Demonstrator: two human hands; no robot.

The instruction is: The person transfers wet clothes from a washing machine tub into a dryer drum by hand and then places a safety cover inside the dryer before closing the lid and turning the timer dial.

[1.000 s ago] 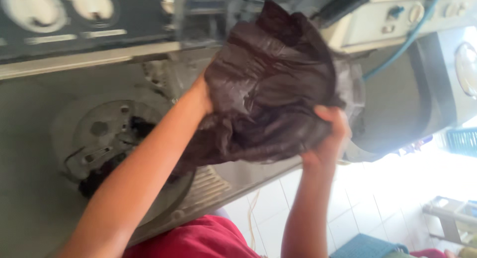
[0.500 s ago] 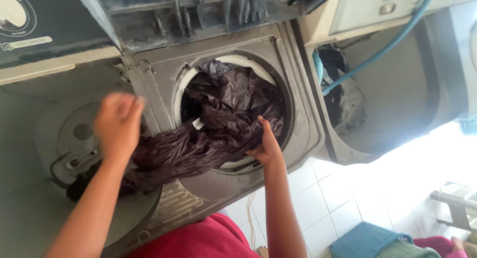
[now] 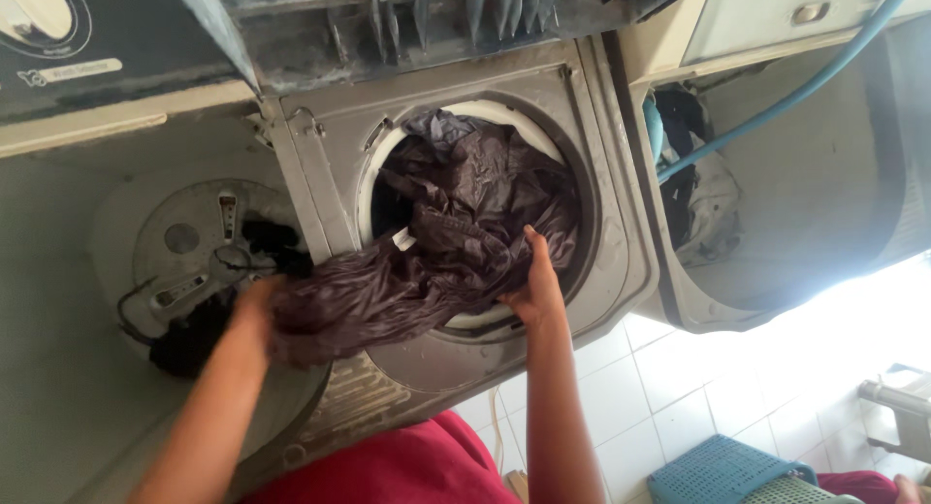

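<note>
A dark brown-grey garment (image 3: 456,232) fills the round spin tub opening (image 3: 582,174) of a twin-tub washing machine and trails left over the divider. My right hand (image 3: 535,281) presses on the garment at the tub's lower rim. My left hand (image 3: 254,310) grips the trailing end of the garment above the wash tub (image 3: 175,242), where more dark clothing (image 3: 194,334) lies on the grey pulsator.
A second machine (image 3: 805,203) stands to the right with dark and white laundry inside and a blue hose (image 3: 776,97) across it. A blue plastic basket (image 3: 737,475) sits on the white tiled floor (image 3: 679,397). The raised lid (image 3: 436,19) is above.
The garment went from held up in front of me down into the spin tub. My left hand dropped from above the wash tub and took hold of the trailing end.
</note>
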